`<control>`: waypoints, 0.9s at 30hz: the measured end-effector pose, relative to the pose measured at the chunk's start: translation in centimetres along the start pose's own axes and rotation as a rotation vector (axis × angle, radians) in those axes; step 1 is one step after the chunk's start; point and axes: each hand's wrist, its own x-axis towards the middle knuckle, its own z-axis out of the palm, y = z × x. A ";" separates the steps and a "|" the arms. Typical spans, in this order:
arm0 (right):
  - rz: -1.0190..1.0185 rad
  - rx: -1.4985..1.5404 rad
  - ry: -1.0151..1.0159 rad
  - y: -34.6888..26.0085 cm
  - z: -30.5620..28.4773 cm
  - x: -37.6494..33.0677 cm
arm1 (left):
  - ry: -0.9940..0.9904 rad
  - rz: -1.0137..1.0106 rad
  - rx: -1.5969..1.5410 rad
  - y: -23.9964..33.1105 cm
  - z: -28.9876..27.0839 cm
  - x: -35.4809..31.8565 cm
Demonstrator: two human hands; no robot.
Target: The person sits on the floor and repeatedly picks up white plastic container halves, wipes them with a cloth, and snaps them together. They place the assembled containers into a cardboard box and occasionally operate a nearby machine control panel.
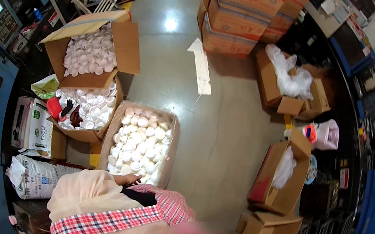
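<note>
My left hand [126, 179] reaches out from a loose beige sleeve at the near edge of a low carton [172, 149]. The carton, lined with clear plastic, is full of round white plastic caps [141, 144]. The fingers look slightly apart, close to the nearest caps, and nothing shows in them. Whether they touch the caps I cannot tell. A red-and-white checked apron [103, 222] crosses my body below. My right hand is not in view.
Two more cartons of caps stand at the left, one [127, 47] behind the other [117, 105]; a red plastic piece [54, 107] and a black glove [67, 108] lie on the nearer caps. Stacked cartons [236, 21] rise ahead. Open cartons [294, 177] line the right, beside machines.
</note>
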 end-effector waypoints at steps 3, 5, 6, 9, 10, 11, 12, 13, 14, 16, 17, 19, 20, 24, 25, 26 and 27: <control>-0.068 -0.161 -0.044 -6.2 -5.6 5.2 | -0.016 0.076 -0.036 12.9 3.8 -6.4; -0.349 -0.472 -0.121 -10.2 -9.5 9.6 | 0.012 0.245 -0.165 19.2 4.1 -6.1; -0.608 -0.685 -0.161 -12.7 -11.5 11.8 | 0.022 0.324 -0.226 21.3 4.4 -5.5; -1.197 -0.986 -0.179 -21.8 -14.9 19.8 | 0.116 0.375 -0.443 26.7 5.0 -5.2; -1.248 -1.011 -0.170 -24.9 -15.5 22.1 | 0.175 0.363 -0.502 27.7 5.2 -4.9; -0.874 -0.876 -0.153 -30.0 -13.7 26.5 | 0.188 0.320 -0.561 28.1 5.1 -4.6; -0.477 -0.639 -0.056 -35.6 -12.0 30.7 | 0.217 0.263 -0.568 29.3 5.0 -4.3; -0.170 -0.422 0.094 -41.3 -10.3 34.4 | 0.265 0.237 -0.592 30.1 4.6 -4.7; -0.293 -0.342 -0.011 -47.5 -7.4 37.6 | 0.318 0.243 -0.635 30.1 3.5 -4.8; -0.299 -0.324 -0.168 -61.8 0.5 39.7 | 0.442 0.246 -0.845 30.1 0.9 -4.8; -0.419 -0.265 -0.240 -67.9 3.0 40.3 | 0.477 0.278 -0.898 31.4 -0.6 -4.4; -0.515 -0.224 -0.394 -77.0 8.6 41.7 | 0.592 0.201 -1.022 35.1 -4.6 -3.7; -0.484 -0.246 -0.461 -80.7 11.3 41.8 | 0.640 0.169 -1.084 36.7 -6.6 -3.6; -0.423 -0.328 -0.506 -90.2 19.2 47.2 | 0.688 0.365 -0.990 51.4 -16.4 -1.8; -0.343 -0.362 -0.507 -91.9 20.2 48.3 | 0.658 0.439 -1.028 57.0 -19.2 -3.6; -0.256 -0.384 -0.511 -92.8 21.1 49.3 | 0.636 0.509 -1.052 62.5 -21.6 -5.3; -0.239 -0.453 -0.495 -93.9 21.4 51.7 | 0.664 0.528 -0.960 67.0 -24.4 -5.1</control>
